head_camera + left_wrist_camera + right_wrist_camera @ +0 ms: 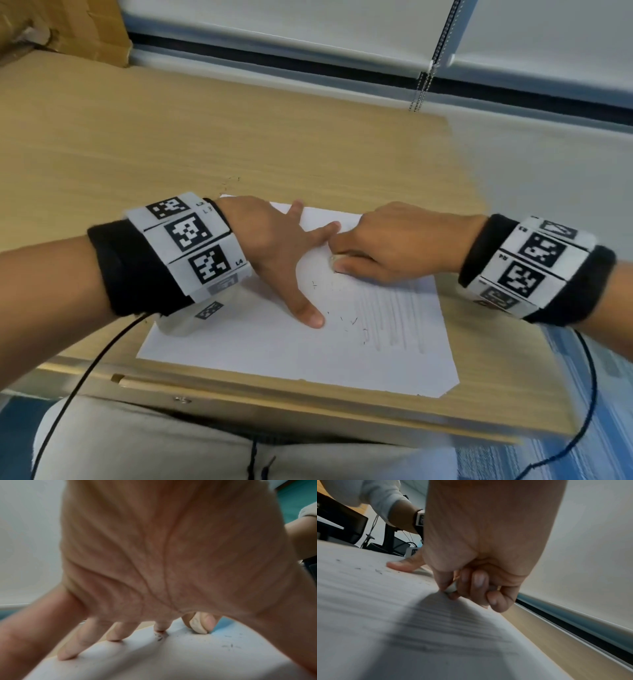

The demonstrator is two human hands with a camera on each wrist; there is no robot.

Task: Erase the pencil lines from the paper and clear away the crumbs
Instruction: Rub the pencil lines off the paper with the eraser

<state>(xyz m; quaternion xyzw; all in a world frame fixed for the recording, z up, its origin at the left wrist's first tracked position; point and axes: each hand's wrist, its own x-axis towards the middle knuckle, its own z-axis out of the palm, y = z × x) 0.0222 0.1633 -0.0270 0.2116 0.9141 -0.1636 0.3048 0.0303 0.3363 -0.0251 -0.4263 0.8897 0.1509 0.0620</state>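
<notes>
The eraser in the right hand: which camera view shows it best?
The left wrist view: the eraser shows pale and unhidden, pinched by the right hand. The head view shows only an edge of it, and the right wrist view a blurred sliver.

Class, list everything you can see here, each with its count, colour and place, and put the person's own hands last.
paper: one, white, on the desk near its front edge
pencil lines: several, grey, right part of the paper
crumbs: many, dark, scattered mid-sheet
eraser: one, whitish, tip on the paper
desk: one, light wood
cardboard box: one, brown, far left corner
blind chain: one, metal, hanging behind desk
left hand: spread flat, pressing the paper
right hand: gripping the eraser
</notes>
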